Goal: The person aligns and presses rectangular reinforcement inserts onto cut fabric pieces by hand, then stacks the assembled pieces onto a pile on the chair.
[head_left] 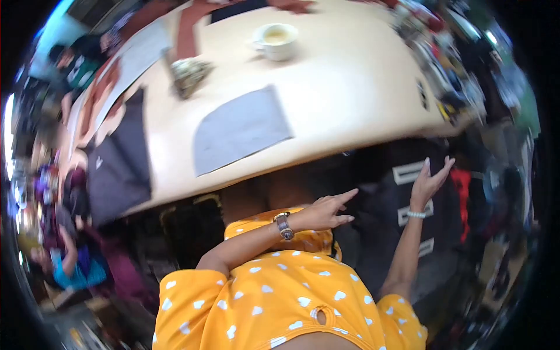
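My left hand, with a watch on its wrist, is over my lap with its fingers apart and nothing in it. Farther right, my right hand, with a pale bracelet below it, is raised beside dark cloth, fingers spread and empty. Neither hand touches the table. A grey cut piece of cloth lies flat near the table's front edge. Behind it stands a white cup holding a yellowish liquid. A dark cloth piece hangs over the edge at the left.
A patterned bundle sits behind the grey piece. Reddish-brown cloth lies at the back and far left. People are at the left side. Blurred items crowd the right side, and a red strip hangs below.
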Action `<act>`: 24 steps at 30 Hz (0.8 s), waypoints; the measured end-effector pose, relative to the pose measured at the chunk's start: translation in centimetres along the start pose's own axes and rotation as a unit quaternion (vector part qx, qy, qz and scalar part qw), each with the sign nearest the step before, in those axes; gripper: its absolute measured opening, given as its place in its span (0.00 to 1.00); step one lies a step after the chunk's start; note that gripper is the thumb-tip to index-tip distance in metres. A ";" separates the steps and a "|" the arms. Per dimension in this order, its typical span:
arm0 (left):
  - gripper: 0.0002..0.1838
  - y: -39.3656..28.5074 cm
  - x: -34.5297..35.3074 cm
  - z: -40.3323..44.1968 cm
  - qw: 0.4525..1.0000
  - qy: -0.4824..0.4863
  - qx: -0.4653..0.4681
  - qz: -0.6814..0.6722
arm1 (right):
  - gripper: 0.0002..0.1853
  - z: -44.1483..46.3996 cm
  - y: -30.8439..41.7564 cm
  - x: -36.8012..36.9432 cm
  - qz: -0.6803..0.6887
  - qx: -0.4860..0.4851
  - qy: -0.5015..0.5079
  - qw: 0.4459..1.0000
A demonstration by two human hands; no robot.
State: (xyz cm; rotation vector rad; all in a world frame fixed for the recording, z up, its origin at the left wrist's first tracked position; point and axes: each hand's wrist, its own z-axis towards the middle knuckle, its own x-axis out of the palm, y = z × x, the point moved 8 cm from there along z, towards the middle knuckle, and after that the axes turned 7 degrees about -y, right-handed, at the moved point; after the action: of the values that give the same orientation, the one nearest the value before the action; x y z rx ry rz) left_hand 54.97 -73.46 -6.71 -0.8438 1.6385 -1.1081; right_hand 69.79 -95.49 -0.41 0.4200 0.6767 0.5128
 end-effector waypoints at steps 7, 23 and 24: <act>0.26 -2.1 -18.9 -10.9 0.907 -0.420 -0.003 0.040 | 0.36 -8.1 24.8 9.0 0.281 -0.094 0.156 0.942; 0.25 7.6 -36.1 -36.5 0.462 -0.719 -0.342 0.391 | 0.37 -13.9 32.0 11.0 0.133 -0.230 0.191 0.945; 0.21 8.2 -36.5 -36.5 0.484 -0.741 -0.293 0.362 | 0.37 -13.9 31.9 11.1 0.134 -0.234 0.191 0.944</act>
State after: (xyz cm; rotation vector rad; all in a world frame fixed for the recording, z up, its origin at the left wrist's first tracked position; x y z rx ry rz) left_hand 31.34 -27.81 2.44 -0.8608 0.4941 0.8727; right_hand 57.89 -60.99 1.09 -0.0454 0.8451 1.0048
